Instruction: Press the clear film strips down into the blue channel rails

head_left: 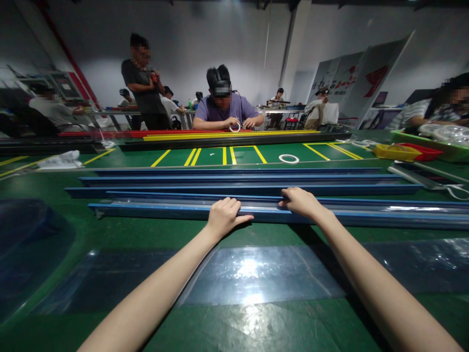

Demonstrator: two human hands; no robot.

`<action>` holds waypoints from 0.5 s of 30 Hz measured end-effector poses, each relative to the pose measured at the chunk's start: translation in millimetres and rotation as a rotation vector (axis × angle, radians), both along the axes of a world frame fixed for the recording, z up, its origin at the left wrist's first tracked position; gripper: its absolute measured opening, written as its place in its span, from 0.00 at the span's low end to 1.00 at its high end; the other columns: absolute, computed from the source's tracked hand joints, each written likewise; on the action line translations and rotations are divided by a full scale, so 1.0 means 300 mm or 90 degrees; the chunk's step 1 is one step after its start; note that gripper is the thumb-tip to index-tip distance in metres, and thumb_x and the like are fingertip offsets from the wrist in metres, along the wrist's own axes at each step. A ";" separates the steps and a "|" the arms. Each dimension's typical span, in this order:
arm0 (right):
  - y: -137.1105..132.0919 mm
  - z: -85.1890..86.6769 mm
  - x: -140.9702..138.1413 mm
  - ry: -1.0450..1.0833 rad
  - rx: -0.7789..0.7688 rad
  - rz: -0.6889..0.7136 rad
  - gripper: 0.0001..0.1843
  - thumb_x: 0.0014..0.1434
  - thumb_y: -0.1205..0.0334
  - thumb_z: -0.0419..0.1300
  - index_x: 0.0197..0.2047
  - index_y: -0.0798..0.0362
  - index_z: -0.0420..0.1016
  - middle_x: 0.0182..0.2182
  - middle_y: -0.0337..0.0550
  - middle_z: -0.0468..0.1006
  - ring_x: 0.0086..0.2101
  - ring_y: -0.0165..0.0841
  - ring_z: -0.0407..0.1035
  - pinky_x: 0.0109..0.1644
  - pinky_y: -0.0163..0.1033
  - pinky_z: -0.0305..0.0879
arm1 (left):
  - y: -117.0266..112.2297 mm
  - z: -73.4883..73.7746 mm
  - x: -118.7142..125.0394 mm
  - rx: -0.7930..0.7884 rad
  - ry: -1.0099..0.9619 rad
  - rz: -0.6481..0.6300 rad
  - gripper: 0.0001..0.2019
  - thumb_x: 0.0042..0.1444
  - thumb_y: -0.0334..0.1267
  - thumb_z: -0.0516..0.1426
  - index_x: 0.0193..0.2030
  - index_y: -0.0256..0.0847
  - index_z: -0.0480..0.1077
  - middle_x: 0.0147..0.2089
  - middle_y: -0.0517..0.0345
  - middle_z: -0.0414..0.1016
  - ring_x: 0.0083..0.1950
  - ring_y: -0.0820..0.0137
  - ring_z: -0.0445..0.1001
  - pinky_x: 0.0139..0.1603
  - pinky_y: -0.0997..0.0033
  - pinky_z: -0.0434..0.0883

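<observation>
A long blue channel lies across the green table, with shiny clear film inside it. My left hand is closed over the channel's near wall, fingers curled inside and thumb stretched along the front. To the right, my right hand reaches over the same channel, its fingers bent together at the far wall. Whether it pinches the film or the wall is hidden. Several more blue channels lie just behind, roughly parallel. In front, a wide clear plastic sheet lies flat under my forearms.
Behind the channels are a white tape ring and yellow and black strips. A co-worker sits opposite, holding a white ring. At right stand a green tray and a yellow bin. Rolled clear film lies left.
</observation>
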State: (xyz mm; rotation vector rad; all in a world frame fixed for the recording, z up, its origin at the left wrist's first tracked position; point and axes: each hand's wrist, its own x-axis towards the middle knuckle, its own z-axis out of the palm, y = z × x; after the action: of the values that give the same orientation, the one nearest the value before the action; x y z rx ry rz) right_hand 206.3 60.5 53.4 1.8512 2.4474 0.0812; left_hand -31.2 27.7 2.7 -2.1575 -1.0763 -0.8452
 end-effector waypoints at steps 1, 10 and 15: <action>0.000 0.001 -0.001 -0.002 0.001 0.002 0.11 0.54 0.56 0.51 0.35 0.53 0.68 0.37 0.49 0.74 0.38 0.38 0.68 0.28 0.34 0.54 | 0.000 0.000 0.000 0.002 0.002 -0.001 0.24 0.53 0.58 0.47 0.21 0.38 0.63 0.21 0.59 0.65 0.25 0.73 0.63 0.26 0.72 0.54; 0.002 0.005 -0.007 0.011 0.027 0.028 0.09 0.51 0.59 0.54 0.35 0.53 0.70 0.36 0.48 0.75 0.37 0.39 0.68 0.29 0.34 0.55 | -0.001 0.002 0.002 -0.002 0.011 -0.008 0.24 0.54 0.57 0.46 0.21 0.38 0.63 0.21 0.59 0.66 0.25 0.73 0.64 0.26 0.73 0.55; 0.014 -0.019 -0.040 0.154 0.017 0.093 0.11 0.53 0.58 0.53 0.36 0.54 0.71 0.37 0.47 0.76 0.38 0.35 0.68 0.35 0.32 0.57 | 0.000 0.001 0.002 0.006 0.015 -0.013 0.23 0.54 0.56 0.47 0.21 0.38 0.63 0.21 0.59 0.65 0.25 0.73 0.64 0.26 0.72 0.55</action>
State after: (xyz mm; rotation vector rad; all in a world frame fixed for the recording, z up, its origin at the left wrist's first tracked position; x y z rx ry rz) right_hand 194.3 64.8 47.6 1.7858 2.7531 -0.1098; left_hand -30.5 27.7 2.8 -2.1687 -1.0386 -0.8296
